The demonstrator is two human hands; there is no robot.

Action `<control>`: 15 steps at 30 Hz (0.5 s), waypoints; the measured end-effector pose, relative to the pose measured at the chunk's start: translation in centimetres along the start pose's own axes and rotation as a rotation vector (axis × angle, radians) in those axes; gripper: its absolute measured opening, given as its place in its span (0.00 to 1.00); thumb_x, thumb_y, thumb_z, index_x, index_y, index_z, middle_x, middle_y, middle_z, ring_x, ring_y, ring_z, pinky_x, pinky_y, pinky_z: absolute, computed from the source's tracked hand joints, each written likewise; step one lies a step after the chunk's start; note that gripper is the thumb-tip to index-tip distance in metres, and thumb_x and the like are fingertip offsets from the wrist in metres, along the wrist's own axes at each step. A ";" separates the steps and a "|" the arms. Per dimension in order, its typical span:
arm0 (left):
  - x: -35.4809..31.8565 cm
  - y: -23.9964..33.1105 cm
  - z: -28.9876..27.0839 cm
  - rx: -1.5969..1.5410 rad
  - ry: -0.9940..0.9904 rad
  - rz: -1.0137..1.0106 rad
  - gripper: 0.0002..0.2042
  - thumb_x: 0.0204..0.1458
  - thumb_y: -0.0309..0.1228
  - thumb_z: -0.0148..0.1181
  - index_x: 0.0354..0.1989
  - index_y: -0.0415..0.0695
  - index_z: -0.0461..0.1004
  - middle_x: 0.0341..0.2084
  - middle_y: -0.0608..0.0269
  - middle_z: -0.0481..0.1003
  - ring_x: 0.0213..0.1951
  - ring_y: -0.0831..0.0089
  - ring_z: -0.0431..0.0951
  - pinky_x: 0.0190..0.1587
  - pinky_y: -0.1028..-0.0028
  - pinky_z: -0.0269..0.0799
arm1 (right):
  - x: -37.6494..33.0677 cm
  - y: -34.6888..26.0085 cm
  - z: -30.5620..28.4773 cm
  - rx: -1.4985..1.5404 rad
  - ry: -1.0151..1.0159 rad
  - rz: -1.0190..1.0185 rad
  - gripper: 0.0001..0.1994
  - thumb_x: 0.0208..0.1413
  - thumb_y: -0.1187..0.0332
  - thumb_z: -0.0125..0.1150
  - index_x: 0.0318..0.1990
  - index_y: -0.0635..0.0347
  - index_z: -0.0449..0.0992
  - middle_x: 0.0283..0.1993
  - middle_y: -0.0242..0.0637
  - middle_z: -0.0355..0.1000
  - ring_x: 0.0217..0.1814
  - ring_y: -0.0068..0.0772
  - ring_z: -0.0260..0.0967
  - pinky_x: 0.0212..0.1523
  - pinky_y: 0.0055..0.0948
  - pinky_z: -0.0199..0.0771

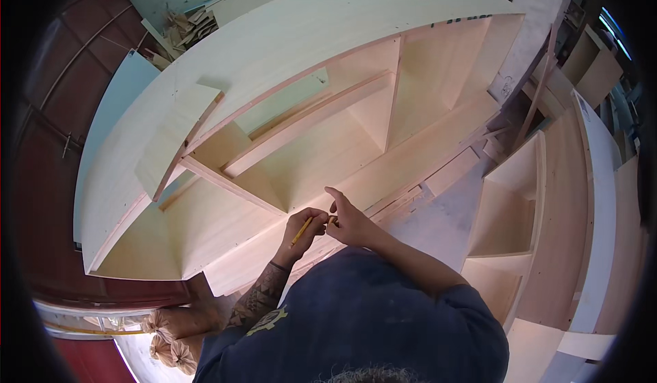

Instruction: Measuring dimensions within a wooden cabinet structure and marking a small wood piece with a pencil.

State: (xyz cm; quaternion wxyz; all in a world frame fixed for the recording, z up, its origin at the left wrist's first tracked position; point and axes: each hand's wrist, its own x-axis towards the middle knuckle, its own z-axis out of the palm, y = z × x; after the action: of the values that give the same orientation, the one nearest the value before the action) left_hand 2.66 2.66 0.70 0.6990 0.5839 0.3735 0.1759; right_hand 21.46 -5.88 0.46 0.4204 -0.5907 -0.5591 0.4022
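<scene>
My left hand is closed around a yellow pencil, which slants down across its back. Close against its fingertips is my right hand, with one finger stretched up and the others curled in. Something small and brownish shows between the two hands, too small to name. Both hands are over the near edge of a large pale plywood cabinet. Its open compartments face up toward me, split by dividers. A loose plywood board lies slanted across its far left edge.
A smaller plywood cabinet with open compartments stands at the right, by long panels. Wood offcuts are heaped behind the big cabinet. Tied brown sacks lie at the lower left. A red metal door bounds the left side.
</scene>
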 end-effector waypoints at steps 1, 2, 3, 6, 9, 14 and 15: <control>0.8 0.6 0.2 0.075 0.005 0.018 0.15 0.68 0.37 0.64 0.50 0.35 0.79 0.38 0.64 0.82 0.40 0.77 0.82 0.47 0.75 0.81 | 0.4 0.5 -0.3 -0.053 0.026 -0.071 0.45 0.58 0.67 0.66 0.79 0.64 0.47 0.54 0.58 0.67 0.45 0.43 0.74 0.47 0.37 0.78; 1.5 1.2 0.1 0.079 0.024 0.012 0.15 0.68 0.37 0.64 0.50 0.35 0.79 0.38 0.64 0.82 0.40 0.77 0.82 0.47 0.75 0.81 | 0.9 0.5 -0.9 -0.046 0.045 -0.089 0.44 0.57 0.65 0.67 0.77 0.69 0.50 0.50 0.57 0.70 0.49 0.45 0.75 0.49 0.41 0.79; 2.1 1.8 0.0 -0.008 -0.022 -0.014 0.14 0.68 0.36 0.65 0.49 0.36 0.78 0.37 0.64 0.81 0.39 0.77 0.82 0.46 0.76 0.81 | 1.4 0.7 -1.4 -0.035 0.032 -0.097 0.44 0.57 0.65 0.67 0.77 0.69 0.50 0.50 0.57 0.70 0.49 0.45 0.75 0.49 0.41 0.79; 3.2 2.9 -0.1 -0.072 -0.061 -0.042 0.12 0.66 0.34 0.66 0.47 0.37 0.78 0.35 0.65 0.81 0.36 0.78 0.82 0.43 0.78 0.81 | 2.3 1.1 -2.6 -0.043 0.015 -0.223 0.36 0.59 0.66 0.66 0.72 0.67 0.56 0.41 0.49 0.74 0.40 0.46 0.77 0.44 0.43 0.79; 3.7 4.3 -0.2 -0.099 -0.029 -0.077 0.10 0.65 0.33 0.68 0.45 0.39 0.78 0.34 0.65 0.80 0.34 0.79 0.81 0.40 0.78 0.80 | 2.9 2.6 -3.2 -0.011 -0.013 -0.260 0.30 0.64 0.65 0.63 0.70 0.66 0.60 0.38 0.48 0.75 0.38 0.46 0.77 0.43 0.44 0.79; 3.8 7.8 -2.2 -0.289 0.075 -0.064 0.05 0.63 0.27 0.65 0.39 0.42 0.75 0.28 0.68 0.77 0.30 0.79 0.78 0.37 0.77 0.77 | 4.0 6.5 -4.4 -0.014 0.098 -0.267 0.17 0.71 0.65 0.58 0.61 0.64 0.73 0.39 0.47 0.76 0.37 0.44 0.77 0.42 0.41 0.78; 3.6 8.6 -2.8 -0.360 0.110 -0.054 0.04 0.63 0.27 0.65 0.40 0.42 0.75 0.29 0.69 0.77 0.30 0.79 0.78 0.37 0.77 0.77 | 4.2 7.1 -4.5 -0.006 0.127 -0.286 0.15 0.71 0.66 0.57 0.59 0.64 0.75 0.39 0.46 0.76 0.37 0.44 0.77 0.42 0.40 0.78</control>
State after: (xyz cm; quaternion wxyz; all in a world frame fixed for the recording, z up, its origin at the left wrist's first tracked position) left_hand 4.62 9.19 7.62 0.7753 0.4286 0.3892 0.2525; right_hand 28.25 -2.02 -4.79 0.5061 -0.5306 -0.6109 0.2986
